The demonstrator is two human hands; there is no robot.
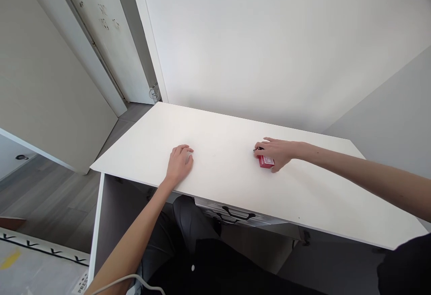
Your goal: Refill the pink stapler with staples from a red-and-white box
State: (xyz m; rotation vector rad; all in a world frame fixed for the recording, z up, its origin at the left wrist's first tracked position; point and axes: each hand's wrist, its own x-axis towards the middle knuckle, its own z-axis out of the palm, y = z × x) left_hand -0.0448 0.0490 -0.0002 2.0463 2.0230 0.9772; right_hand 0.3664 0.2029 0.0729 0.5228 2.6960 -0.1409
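My right hand [278, 151] is closed around a small red box [266, 162] with a white patch on its near side. The fingers reach over the top of the box, and something small and dark shows at the fingertips; I cannot make out what it is. Box and hand are at the white tabletop [222, 160], right of its middle. To the left, my left hand [180, 165] rests on the tabletop with its fingers loosely bent and the thumb apart. It appears to hold nothing, and it lies well apart from the box.
Behind the table rises a white wall [256, 39]. Drawers with black handles [238, 214] sit under the table's front edge, by my legs. A white cable [131, 277] crosses near my left forearm. A door panel [50, 70] stands at the left, above grey flooring [63, 196].
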